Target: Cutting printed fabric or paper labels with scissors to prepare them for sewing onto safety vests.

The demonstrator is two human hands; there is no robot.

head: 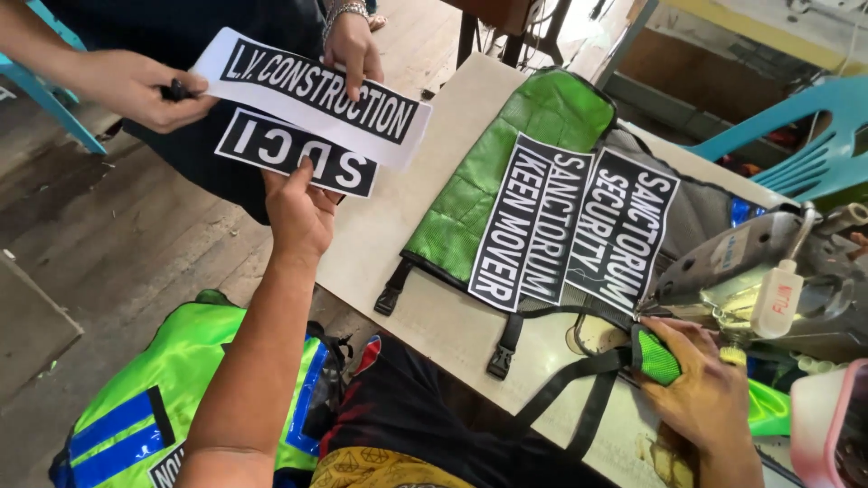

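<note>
A black rectangular printed label w/ white block lettering is pinched at its lower edge by the person's left hand, thumb on top, fingers curled beneath; the label's long axis runs left-to-right across the fingertips, tilting down toward the right. Directly above it, overlapping its upper edge, a longer white-bordered black label is held at both ends by a co-worker's two hands, one of which also grips a small dark object. The person's right hand, well apart on the far side, is closed loosely over green mesh fabric & black webbing strap beside a sewing machine; the left hand is thus much the nearer to the labels. Between the hands, on a pale worktable, lies a green mesh vest panel w/ two more black labels on it. A hi-vis yellow-green vest w/ blue bands sits below the left forearm.
</note>
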